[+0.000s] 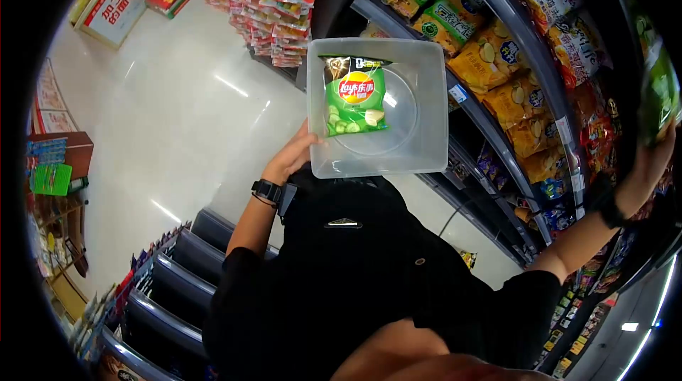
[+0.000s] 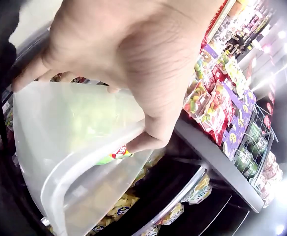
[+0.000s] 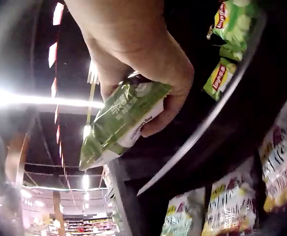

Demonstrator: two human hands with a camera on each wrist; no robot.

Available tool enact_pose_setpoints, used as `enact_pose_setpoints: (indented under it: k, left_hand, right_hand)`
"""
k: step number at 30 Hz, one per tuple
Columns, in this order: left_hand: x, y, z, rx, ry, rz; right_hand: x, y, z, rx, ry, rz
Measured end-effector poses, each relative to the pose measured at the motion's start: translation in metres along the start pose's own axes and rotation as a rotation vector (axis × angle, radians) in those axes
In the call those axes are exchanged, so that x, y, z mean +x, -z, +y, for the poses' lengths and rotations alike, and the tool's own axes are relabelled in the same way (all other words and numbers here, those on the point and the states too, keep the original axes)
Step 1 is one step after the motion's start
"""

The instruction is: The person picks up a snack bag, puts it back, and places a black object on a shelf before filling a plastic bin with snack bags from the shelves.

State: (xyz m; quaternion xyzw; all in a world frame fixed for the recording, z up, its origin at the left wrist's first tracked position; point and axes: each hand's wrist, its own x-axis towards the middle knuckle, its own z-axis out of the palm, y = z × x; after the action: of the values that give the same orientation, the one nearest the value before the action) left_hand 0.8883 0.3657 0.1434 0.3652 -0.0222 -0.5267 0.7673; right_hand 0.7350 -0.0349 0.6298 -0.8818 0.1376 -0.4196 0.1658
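Observation:
A translucent square bin [image 1: 419,157] is held in front of the body by my left hand [image 1: 291,154], which grips its left side. In the left wrist view the left hand [image 2: 128,59] has its thumb over the bin's rim [image 2: 60,172] and its fingers along the outside. One green Lay's bag [image 1: 355,97] lies inside, toward the left wall. Far right, my right hand [image 1: 650,168] holds another green bag [image 1: 659,75] beside the shelves. In the right wrist view the right hand [image 3: 138,54] pinches that green bag [image 3: 119,123] between thumb and fingers.
Curved shelves [image 1: 497,118] of snack bags stand on the right. More green Lay's bags [image 3: 219,78] sit on a shelf near the right hand. Hanging red packets [image 1: 284,12] are beyond the bin, dark empty-looking shelf tiers [image 1: 177,289] at lower left, pale floor [image 1: 170,118] between.

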Motion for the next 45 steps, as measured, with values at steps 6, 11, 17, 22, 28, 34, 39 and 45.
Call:
enact_pose_setpoints:
  k: [6, 11, 17, 22, 28, 34, 39, 45]
  left_hand:
    - [0.01, 0.012, -0.009, 0.005, -0.008, 0.011]
    - [0.008, 0.015, -0.015, -0.021, -0.049, -0.01]
    - [0.015, 0.007, -0.012, -0.019, 0.006, -0.002]
    - [0.017, 0.016, -0.024, -0.007, 0.024, -0.008]
    - [0.015, 0.019, -0.028, 0.016, 0.014, -0.021]
    - [0.008, 0.023, -0.034, -0.055, 0.04, 0.009]
    - [0.003, 0.008, -0.031, 0.016, -0.077, -0.037]
    - [0.003, 0.018, -0.031, 0.115, -0.035, 0.032]
  right_hand:
    - [-0.123, -0.099, 0.026, 0.571, -0.614, -0.402]
    - [-0.191, -0.192, 0.001, 0.611, -0.761, -0.677]
    - [-0.241, -0.223, 0.053, -0.049, -0.529, -0.66]
    - [-0.262, -0.239, 0.068, 0.079, -0.603, -0.667]
    - [-0.285, -0.265, 0.076, 0.024, -0.337, -0.482]
    - [-0.28, -0.272, 0.073, -0.116, -0.301, -0.729]
    - [-0.275, -0.291, 0.058, -0.453, 0.171, -0.378]
    - [-0.295, -0.316, 0.091, -0.12, -0.063, -0.687]
